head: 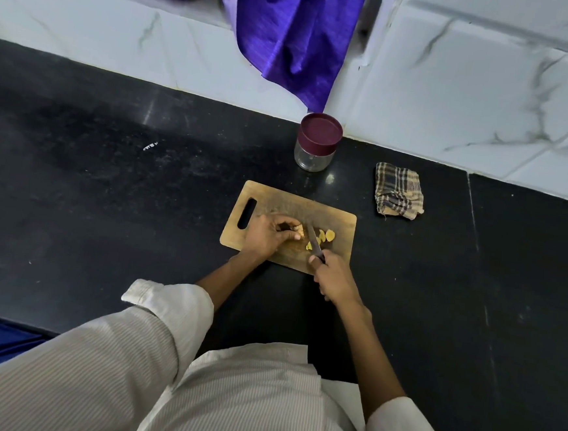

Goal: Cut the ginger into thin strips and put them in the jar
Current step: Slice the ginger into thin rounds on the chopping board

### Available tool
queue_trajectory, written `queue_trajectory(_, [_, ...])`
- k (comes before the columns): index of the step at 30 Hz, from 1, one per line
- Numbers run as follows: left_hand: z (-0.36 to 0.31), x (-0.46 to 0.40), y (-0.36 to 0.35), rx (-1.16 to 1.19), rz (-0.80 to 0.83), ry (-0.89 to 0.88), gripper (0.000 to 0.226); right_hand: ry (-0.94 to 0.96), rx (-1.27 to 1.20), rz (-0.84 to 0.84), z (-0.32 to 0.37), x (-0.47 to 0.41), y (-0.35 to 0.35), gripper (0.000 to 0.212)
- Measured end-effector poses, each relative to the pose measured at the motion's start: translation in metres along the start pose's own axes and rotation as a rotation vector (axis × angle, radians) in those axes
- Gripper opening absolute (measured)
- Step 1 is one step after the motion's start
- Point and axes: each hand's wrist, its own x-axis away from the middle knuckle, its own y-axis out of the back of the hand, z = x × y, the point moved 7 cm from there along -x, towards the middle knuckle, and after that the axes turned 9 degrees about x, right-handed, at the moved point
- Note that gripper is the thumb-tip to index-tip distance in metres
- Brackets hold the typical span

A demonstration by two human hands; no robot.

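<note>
A wooden cutting board [334, 224] lies on the black counter. My left hand [267, 234] presses a piece of ginger [299, 230] down on the board, fingers curled over it. My right hand [334, 277] grips the handle of a knife [314, 240], whose blade rests on the board right beside the held ginger. Several yellow cut slices [327, 235] lie to the right of the blade. A clear jar [316, 143] with a maroon lid on it stands behind the board, near the wall.
A folded checked cloth [399, 191] lies to the right of the jar. A purple fabric [290, 35] hangs down the tiled wall above the jar. The black counter [109, 174] stretches wide to the left and right.
</note>
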Motion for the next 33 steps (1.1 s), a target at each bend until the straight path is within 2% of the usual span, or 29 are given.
queue_trajectory(5, [-0.002, 0.0, 0.0, 0.027, 0.004, -0.009, 0.024, 0.013, -0.204, -0.013, 0.008, -0.006, 0.013, 0.018])
queue_trajectory(7, [-0.002, 0.001, -0.001, 0.033, 0.002, -0.007, 0.023, 0.023, -0.212, -0.043, 0.01, -0.007, 0.019, 0.018])
queue_trajectory(19, [0.003, -0.003, -0.001, 0.032, 0.002, -0.039, 0.025, 0.072, 0.068, -0.028, 0.025, -0.001, 0.003, 0.034])
queue_trajectory(27, [0.004, -0.003, 0.0, 0.037, -0.008, -0.033, 0.025, 0.069, 0.12, -0.029, 0.027, -0.002, -0.001, 0.031])
queue_trajectory(33, [0.004, -0.003, -0.001, 0.064, 0.007, -0.01, 0.025, 0.092, 0.302, -0.123, 0.038, 0.002, -0.005, 0.031])
